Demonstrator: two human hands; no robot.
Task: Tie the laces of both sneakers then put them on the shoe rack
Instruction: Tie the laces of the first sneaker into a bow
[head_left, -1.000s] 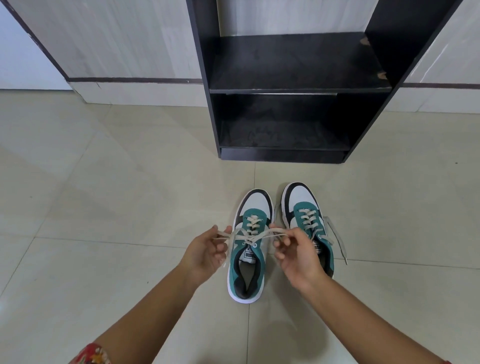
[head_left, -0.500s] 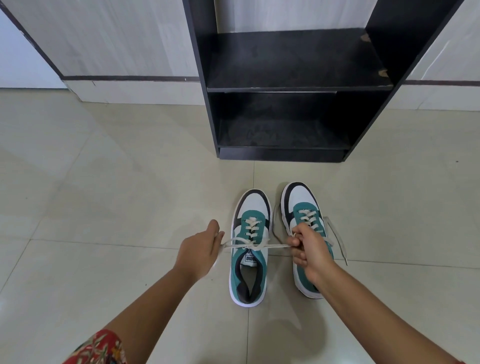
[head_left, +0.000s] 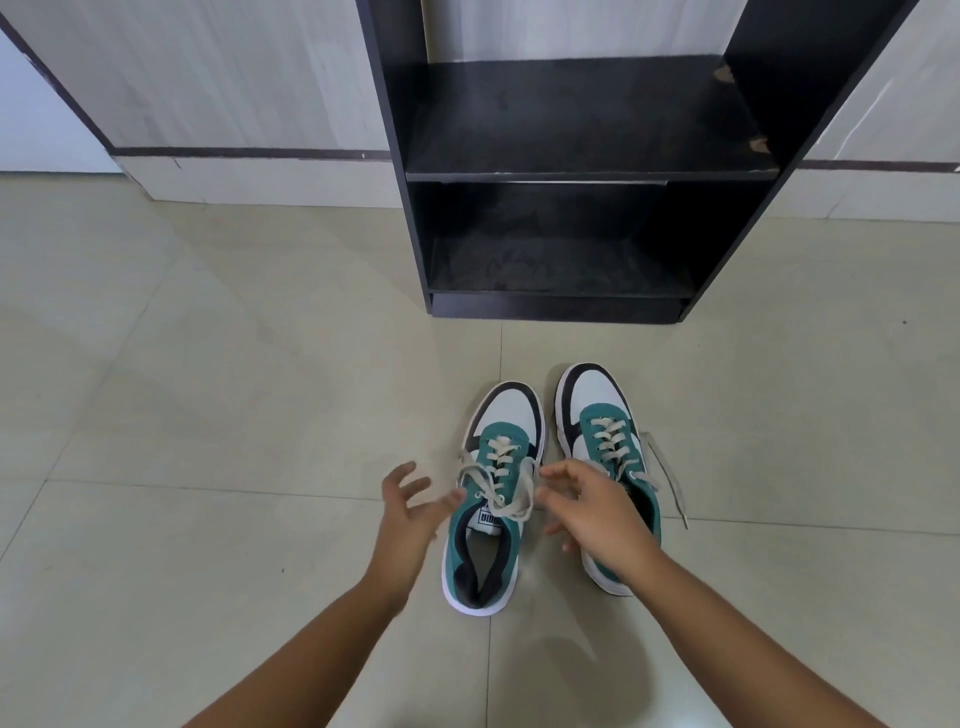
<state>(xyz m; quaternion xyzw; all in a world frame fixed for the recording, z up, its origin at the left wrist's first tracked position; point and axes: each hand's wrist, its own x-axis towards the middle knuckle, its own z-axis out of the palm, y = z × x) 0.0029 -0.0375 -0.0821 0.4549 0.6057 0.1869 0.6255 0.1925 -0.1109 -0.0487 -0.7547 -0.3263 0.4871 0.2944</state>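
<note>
The two sneakers stand side by side on the tiled floor (head_left: 208, 519), toes pointing toward the shoe rack (head_left: 587, 171), which rises a little way beyond them against the wall. The left sneaker (head_left: 488, 519) is teal and white with a dark toe band and a white sole; its pale laces (head_left: 501, 480) lie across the tongue in loose loops that look like a bow, with one loop drooping over the right edge of the upper. The right sneaker (head_left: 597, 415) sits just beside it, set slightly farther forward, and its rear half is hidden under the person's right hand. A loose lace end (head_left: 667, 478) from that shoe trails over its outer side and down onto the floor, so it lies untied.

The left hand (head_left: 410, 525) hovers just to the left of the left sneaker, fingers spread wide, its grip open and holding nothing; the fingertips are near the shoe's side, though the blur makes it hard to say whether they touch it. The right hand (head_left: 597, 514) hangs between and over the two shoes, fingers curled loosely but apart, its grip also open, with the fingertips close to the bow on the left sneaker.

The shoe rack is dark, with two shelves in view, both bare. Both forearms reach in from the bottom edge.
</note>
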